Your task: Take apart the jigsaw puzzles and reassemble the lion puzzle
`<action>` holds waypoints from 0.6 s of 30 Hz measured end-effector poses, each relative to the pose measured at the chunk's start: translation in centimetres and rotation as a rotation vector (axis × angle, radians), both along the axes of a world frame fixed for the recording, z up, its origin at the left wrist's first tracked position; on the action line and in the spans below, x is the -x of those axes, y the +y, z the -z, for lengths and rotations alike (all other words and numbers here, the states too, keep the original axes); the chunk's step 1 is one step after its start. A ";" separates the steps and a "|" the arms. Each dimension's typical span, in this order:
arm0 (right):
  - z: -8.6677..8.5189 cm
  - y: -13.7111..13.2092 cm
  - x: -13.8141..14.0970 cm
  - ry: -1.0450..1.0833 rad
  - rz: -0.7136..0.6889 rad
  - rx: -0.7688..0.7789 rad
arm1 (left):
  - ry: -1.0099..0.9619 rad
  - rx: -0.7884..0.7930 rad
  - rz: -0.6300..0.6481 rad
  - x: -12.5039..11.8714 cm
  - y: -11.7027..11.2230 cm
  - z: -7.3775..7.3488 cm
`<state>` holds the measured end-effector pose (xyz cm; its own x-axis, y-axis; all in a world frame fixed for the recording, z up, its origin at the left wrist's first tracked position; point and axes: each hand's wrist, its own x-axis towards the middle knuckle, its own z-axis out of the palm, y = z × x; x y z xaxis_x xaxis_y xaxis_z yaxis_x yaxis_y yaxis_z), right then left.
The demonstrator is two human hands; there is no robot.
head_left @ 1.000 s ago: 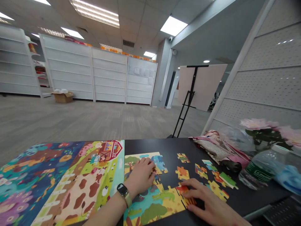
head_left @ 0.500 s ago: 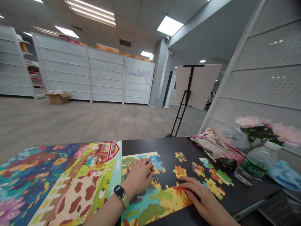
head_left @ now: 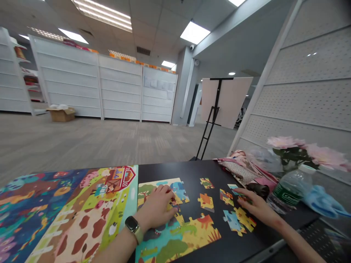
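My left hand (head_left: 157, 209), a watch on its wrist, lies on the partly joined animal puzzle (head_left: 189, 233) on the black table (head_left: 189, 170), fingers curved loosely over the upper pieces. My right hand (head_left: 255, 207) stretches out flat to the right over the loose pieces, its fingertips touching a green and red piece (head_left: 242, 197). Other loose pieces lie near: an orange one (head_left: 206, 202), a blue one (head_left: 232, 221) and a yellow one (head_left: 246, 219) just beside the right hand.
A finished farm puzzle (head_left: 90, 213) and another colourful board (head_left: 22, 204) cover the table's left. A water bottle (head_left: 287, 193), pink flowers (head_left: 287, 143), a blue cloth (head_left: 320, 202) and patterned fabric (head_left: 241, 170) crowd the right. An easel (head_left: 216, 106) stands behind.
My right hand has left the puzzle's lower right edge and moved right and away to the loose pieces. The left hand stays on the puzzle. The view shifted slightly.
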<state>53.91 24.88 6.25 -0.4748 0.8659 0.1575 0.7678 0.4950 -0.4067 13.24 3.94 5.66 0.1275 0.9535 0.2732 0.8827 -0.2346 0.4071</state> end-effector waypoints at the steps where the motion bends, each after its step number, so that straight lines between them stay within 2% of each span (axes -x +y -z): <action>1: -0.1 -0.1 0.9 -0.030 -0.046 0.024 | -0.007 0.004 0.006 0.1 0.0 0.0; 4: -0.5 -0.3 3.4 -0.086 -0.114 0.097 | -0.015 0.006 0.010 0.1 0.1 -0.1; 7: -1.3 0.1 5.1 -0.077 -0.099 0.170 | -0.007 0.013 0.012 0.0 0.1 -0.2; 11: -2.6 1.1 5.5 -0.050 -0.039 0.226 | 0.014 0.023 0.010 0.0 0.0 -0.3; 14: -3.2 0.5 5.5 0.008 -0.029 0.234 | 0.027 0.015 0.005 0.0 0.0 -0.3; 16: -3.2 -1.3 6.0 0.180 -0.007 0.289 | 0.028 0.013 0.000 0.0 0.0 -0.3; 18: -2.8 -4.0 7.1 0.477 -0.012 0.457 | 0.024 0.011 -0.001 0.0 -0.1 -0.3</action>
